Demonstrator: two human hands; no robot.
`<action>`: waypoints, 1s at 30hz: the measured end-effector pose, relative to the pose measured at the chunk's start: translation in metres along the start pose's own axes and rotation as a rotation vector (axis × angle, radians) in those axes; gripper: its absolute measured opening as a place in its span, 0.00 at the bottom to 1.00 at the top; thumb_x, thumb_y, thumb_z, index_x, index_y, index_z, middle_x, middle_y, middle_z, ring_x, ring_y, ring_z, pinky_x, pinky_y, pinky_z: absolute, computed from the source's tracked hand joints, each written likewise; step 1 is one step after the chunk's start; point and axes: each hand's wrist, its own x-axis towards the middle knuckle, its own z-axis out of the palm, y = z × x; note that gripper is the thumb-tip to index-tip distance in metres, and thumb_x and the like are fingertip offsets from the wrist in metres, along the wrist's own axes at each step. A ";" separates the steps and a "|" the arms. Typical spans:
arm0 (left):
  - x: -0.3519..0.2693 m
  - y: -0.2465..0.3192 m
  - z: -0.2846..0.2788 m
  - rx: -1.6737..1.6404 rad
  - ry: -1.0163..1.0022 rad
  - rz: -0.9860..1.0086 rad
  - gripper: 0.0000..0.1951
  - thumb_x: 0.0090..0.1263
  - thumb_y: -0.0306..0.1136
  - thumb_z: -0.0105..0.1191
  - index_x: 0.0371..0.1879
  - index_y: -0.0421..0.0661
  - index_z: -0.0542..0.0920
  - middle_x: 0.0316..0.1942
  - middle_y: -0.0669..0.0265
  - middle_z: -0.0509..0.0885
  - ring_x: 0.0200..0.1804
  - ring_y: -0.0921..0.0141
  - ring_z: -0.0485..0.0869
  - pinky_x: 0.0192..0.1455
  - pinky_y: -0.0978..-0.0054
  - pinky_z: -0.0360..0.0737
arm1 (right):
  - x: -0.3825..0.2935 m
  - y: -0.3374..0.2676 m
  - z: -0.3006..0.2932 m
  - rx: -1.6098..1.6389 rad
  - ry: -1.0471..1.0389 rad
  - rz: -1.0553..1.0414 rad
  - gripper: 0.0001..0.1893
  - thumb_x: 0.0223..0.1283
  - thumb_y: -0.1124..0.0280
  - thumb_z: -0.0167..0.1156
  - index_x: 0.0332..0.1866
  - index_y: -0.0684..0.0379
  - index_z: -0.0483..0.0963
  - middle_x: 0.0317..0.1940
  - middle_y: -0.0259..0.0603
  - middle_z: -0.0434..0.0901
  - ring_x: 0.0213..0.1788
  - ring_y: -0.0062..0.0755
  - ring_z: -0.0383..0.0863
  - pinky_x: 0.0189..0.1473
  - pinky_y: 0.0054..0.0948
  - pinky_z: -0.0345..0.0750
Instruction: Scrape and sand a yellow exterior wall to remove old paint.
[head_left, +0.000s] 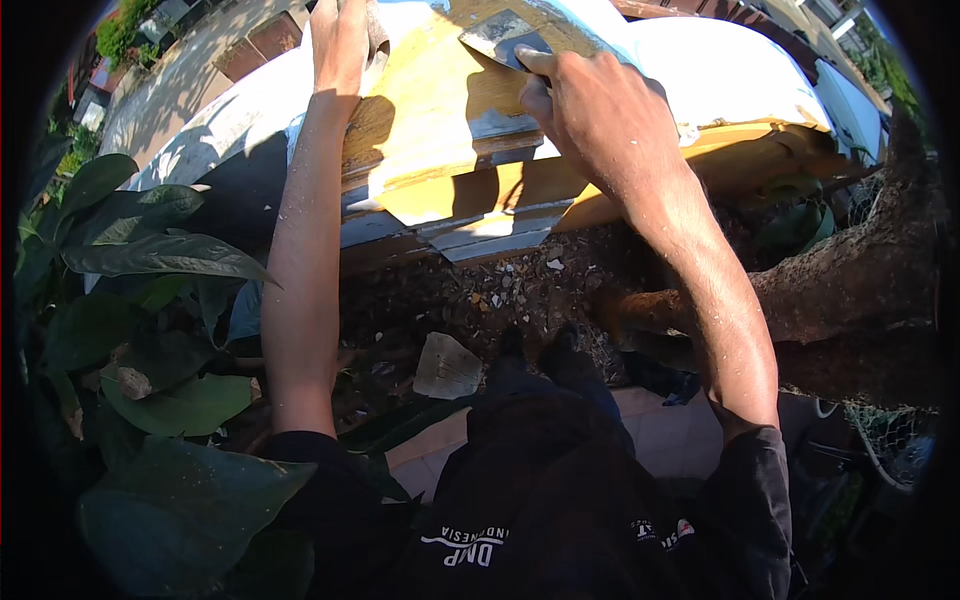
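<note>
My right hand grips a scraper with a wide flat metal blade; the index finger presses on the blade. The blade lies against a curved body with worn yellow-brown and white paint, in strong sun and shadow. At the top edge, my left hand rests at the same body, partly cut off by the frame. A greyish-brown piece shows beside its fingers; whether the hand holds it cannot be told. Stepped ledges with chipped paint run along the near edge.
Large green leaves crowd the left side. A thick tree trunk leans in from the right, near wire mesh. Paint flakes and litter cover the soil below. A flat pale slab lies by my feet, with tiles behind.
</note>
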 end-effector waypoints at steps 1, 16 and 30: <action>0.003 -0.002 -0.004 -0.031 -0.015 -0.016 0.22 0.75 0.47 0.58 0.58 0.43 0.85 0.51 0.64 0.84 0.52 0.68 0.81 0.56 0.71 0.75 | 0.018 -0.006 -0.005 -0.049 0.022 -0.047 0.11 0.73 0.69 0.60 0.41 0.65 0.86 0.32 0.55 0.89 0.37 0.49 0.93 0.40 0.42 0.91; -0.052 0.053 -0.008 0.090 0.191 0.071 0.17 0.77 0.37 0.50 0.52 0.39 0.84 0.47 0.65 0.84 0.50 0.72 0.80 0.59 0.74 0.72 | 0.029 -0.025 -0.003 -0.178 0.030 -0.106 0.09 0.70 0.70 0.63 0.41 0.61 0.87 0.34 0.55 0.90 0.38 0.45 0.94 0.40 0.40 0.91; -0.050 0.039 -0.029 0.280 0.059 0.295 0.16 0.80 0.36 0.45 0.52 0.39 0.83 0.45 0.66 0.83 0.46 0.72 0.78 0.55 0.74 0.72 | -0.036 -0.030 0.007 -0.176 -0.060 -0.188 0.09 0.73 0.69 0.62 0.46 0.60 0.88 0.31 0.53 0.90 0.36 0.42 0.94 0.37 0.40 0.90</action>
